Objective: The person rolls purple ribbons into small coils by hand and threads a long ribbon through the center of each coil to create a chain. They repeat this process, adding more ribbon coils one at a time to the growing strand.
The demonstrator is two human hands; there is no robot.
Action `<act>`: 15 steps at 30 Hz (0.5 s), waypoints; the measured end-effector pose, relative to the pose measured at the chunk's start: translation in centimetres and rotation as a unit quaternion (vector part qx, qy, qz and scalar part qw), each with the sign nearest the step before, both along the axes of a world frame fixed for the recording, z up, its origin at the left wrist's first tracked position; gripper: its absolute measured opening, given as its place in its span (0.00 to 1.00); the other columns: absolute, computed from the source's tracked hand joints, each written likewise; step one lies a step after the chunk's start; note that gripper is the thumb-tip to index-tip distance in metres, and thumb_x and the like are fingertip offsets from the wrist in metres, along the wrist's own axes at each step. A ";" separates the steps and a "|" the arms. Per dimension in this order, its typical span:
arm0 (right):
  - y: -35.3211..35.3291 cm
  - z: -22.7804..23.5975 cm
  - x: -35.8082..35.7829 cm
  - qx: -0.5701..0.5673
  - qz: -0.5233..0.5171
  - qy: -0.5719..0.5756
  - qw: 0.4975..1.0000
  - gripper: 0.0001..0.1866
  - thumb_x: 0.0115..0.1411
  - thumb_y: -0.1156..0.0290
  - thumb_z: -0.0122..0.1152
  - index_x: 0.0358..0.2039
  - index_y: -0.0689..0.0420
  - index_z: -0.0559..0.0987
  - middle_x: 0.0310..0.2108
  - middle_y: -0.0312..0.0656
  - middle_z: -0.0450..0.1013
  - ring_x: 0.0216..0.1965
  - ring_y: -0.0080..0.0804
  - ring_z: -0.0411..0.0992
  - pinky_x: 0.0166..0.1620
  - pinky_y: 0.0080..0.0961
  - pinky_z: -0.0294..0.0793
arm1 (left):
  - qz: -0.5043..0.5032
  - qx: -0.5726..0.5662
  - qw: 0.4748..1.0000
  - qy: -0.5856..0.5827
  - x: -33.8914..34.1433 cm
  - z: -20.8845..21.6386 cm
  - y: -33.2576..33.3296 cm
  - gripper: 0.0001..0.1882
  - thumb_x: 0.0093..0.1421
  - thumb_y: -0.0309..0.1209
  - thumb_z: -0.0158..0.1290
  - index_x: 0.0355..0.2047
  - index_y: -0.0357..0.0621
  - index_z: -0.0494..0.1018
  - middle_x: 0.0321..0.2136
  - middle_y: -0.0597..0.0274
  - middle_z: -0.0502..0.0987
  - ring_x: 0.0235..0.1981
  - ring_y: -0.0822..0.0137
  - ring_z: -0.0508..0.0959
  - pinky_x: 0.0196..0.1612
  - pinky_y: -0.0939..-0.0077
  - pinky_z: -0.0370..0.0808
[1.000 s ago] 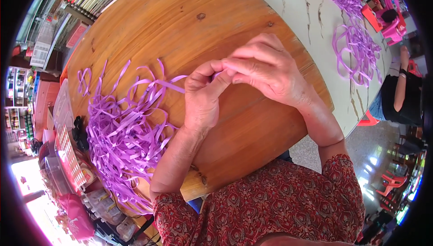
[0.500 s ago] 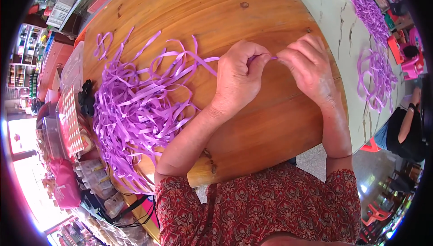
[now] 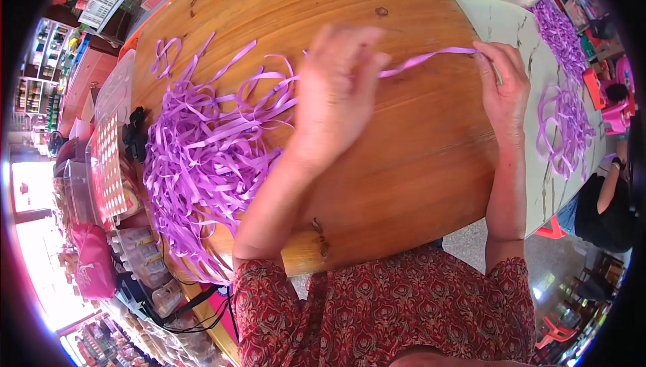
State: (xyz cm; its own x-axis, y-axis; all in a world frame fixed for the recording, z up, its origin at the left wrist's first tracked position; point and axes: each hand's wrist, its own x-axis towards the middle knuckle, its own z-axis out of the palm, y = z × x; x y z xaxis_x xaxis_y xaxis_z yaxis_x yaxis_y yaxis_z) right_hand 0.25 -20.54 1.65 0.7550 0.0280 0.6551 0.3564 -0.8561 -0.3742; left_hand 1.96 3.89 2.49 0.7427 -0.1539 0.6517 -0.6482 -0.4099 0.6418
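Note:
Between my two hands runs a length of purple ribbon (image 3: 424, 62) above the wooden table. My right hand (image 3: 505, 77) pinches its end between thumb and fingertips, close to the table's right edge. Smeared by motion, my left hand (image 3: 338, 91) is raised with its fingers apart; the ribbon passes behind or beside its thumb, and I cannot make out a grip on it. A large tangled heap of purple ribbon (image 3: 202, 158) lies to the left of my left forearm, with loose strands reaching toward that hand.
The wooden table (image 3: 404, 165) abuts a white marble-patterned table (image 3: 498, 3) bearing a second ribbon pile (image 3: 565, 124) at right. Clear plastic boxes (image 3: 141, 252), a pink pouch (image 3: 93, 259) and black cables crowd the left side. A co-worker's arm (image 3: 607, 192) shows at far right.
My hands were close together and have moved apart. The right went rightward with the ribbon's end, stretching a strand out. My left hand loosened from a closed grip and shifted slightly left.

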 end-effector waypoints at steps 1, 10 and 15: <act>-0.5 0.0 0.2 -0.001 -0.004 -0.001 1.000 0.09 0.54 0.80 0.57 0.37 0.58 0.78 0.33 0.39 0.72 0.36 0.35 0.70 0.39 0.24 0.70 | 0.013 -0.012 0.999 0.036 0.4 0.4 1.2 0.09 0.50 0.18 0.55 0.33 0.38 0.74 0.27 0.60 0.73 0.29 0.71 0.74 0.33 0.80 0.72; 2.9 -1.2 -0.1 -0.084 0.060 -0.023 0.994 0.14 0.52 0.76 0.61 0.41 0.56 0.77 0.39 0.39 0.71 0.41 0.37 0.69 0.43 0.29 0.67 | 0.178 0.273 0.943 0.066 -0.1 -4.2 10.9 0.06 0.47 0.28 0.58 0.28 0.42 0.76 0.27 0.54 0.73 0.34 0.52 0.72 0.37 0.62 0.70; 6.0 -1.7 -0.7 -0.082 0.219 0.024 0.972 0.12 0.48 0.77 0.62 0.36 0.60 0.77 0.35 0.38 0.71 0.36 0.37 0.68 0.40 0.30 0.67 | 0.189 0.279 0.940 0.048 0.8 -5.1 11.3 0.08 0.45 0.24 0.57 0.29 0.43 0.76 0.28 0.52 0.74 0.32 0.51 0.74 0.37 0.61 0.70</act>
State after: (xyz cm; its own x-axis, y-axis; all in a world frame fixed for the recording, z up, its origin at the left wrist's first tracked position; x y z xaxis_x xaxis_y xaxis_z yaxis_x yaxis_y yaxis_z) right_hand -0.48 -14.58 -0.05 0.6770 0.4548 0.5786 0.6855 -0.6758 -0.2709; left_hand 2.79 15.18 -2.65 0.8645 -0.1653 0.4747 -0.3388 -0.8892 0.3075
